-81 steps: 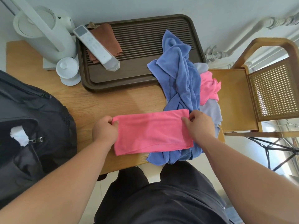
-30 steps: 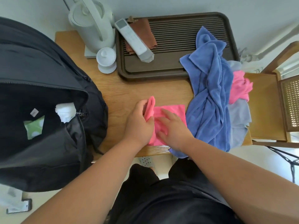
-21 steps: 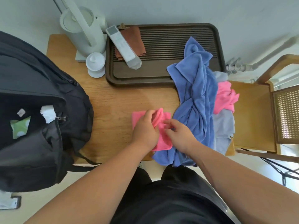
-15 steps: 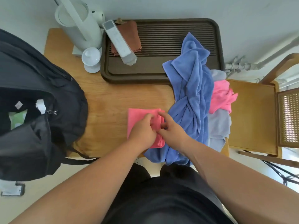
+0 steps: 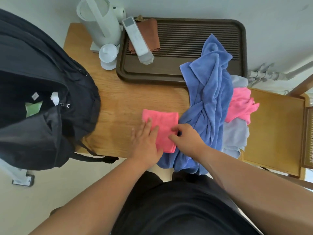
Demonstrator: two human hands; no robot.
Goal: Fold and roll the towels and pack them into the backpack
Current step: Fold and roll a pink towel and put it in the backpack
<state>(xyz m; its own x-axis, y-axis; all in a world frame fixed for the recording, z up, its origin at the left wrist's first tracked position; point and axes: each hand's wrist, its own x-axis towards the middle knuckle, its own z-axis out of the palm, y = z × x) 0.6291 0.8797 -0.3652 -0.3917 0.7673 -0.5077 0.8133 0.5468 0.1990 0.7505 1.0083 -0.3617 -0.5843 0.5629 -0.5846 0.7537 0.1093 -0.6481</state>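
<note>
A pink towel [image 5: 165, 122], folded into a small rectangle, lies flat on the wooden table [image 5: 118, 106] near its front edge. My left hand [image 5: 145, 139] rests flat on the towel's left side, fingers spread. My right hand [image 5: 188, 138] pinches the towel's right edge near the front corner. To the right lies a heap with a crumpled blue towel [image 5: 208, 97], another pink towel [image 5: 240, 104] and a light grey towel [image 5: 235, 134]. The black backpack [image 5: 42, 99] stands at the left, unzipped, with white and green items inside.
A dark brown slatted tray [image 5: 186, 39] at the back holds a white remote-like device [image 5: 138, 39] and a brown cloth [image 5: 150, 33]. A white kettle [image 5: 100, 19] and a small white lidded cup [image 5: 108, 55] stand back left. A wooden chair [image 5: 277, 133] adjoins the table's right side.
The long pink strip has been folded over into a small rectangle. My left hand has let go of the lifted fold and now lies flat on the towel; my right hand has moved to its right edge.
</note>
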